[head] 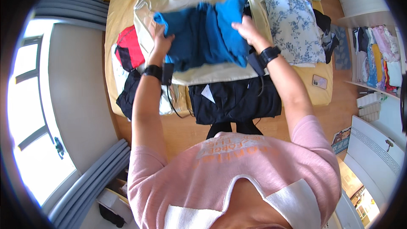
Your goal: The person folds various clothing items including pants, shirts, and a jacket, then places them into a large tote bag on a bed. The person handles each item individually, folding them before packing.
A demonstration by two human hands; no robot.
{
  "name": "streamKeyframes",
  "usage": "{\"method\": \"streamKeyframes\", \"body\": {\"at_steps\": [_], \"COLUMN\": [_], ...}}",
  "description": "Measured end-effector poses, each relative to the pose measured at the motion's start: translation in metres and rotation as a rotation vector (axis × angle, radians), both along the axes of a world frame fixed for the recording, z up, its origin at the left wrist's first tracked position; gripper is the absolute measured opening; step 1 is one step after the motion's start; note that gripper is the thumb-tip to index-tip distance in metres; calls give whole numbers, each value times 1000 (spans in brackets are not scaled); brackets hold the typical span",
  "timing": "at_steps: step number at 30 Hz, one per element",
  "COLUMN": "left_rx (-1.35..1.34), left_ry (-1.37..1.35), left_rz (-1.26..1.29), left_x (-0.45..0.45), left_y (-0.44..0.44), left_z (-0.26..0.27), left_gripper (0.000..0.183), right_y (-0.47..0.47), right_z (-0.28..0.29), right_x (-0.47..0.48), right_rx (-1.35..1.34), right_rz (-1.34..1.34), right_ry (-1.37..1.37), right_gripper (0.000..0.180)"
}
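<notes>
A blue cloth garment (203, 38) is held up between my two hands over a cream garment (203, 78) spread on the bed. My left hand (162, 43) grips its left edge, and my right hand (248, 30) pinches the right side. Its upper edges are blurred. Folded black clothing (235, 101) with a white tag lies below the cream garment, at the bed's near edge. Each wrist wears a black band with a small device.
Right of the cream garment lie a blue-flowered white cloth (292, 25) and a phone (319, 81). A red item (132, 47) and dark clothing (128, 92) are on the left. Open shelves with hanging clothes (376, 57) stand at the far right, a window (30, 95) at the left.
</notes>
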State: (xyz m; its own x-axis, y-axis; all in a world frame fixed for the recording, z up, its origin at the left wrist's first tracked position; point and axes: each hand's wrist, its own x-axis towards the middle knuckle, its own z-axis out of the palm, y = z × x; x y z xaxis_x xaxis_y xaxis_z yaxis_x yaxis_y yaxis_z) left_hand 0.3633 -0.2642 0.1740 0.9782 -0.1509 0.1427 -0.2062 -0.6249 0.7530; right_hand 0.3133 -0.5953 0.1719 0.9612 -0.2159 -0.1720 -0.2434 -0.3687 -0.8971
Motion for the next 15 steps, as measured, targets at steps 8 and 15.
{"method": "streamKeyframes", "body": {"at_steps": [8,15], "left_rx": [-151,483], "left_ry": [478,371], "left_rz": [120,309], "left_x": [-8,28], "left_y": [21,55], "left_z": [-46,-32], "left_gripper": [55,78], "right_y": [3,-35], "right_z": [-20,-48], "right_x": [-11,17], "right_rx": [39,-152], "right_rz": [71,-118], "right_ry": [67,249], "right_gripper": [43,60]}}
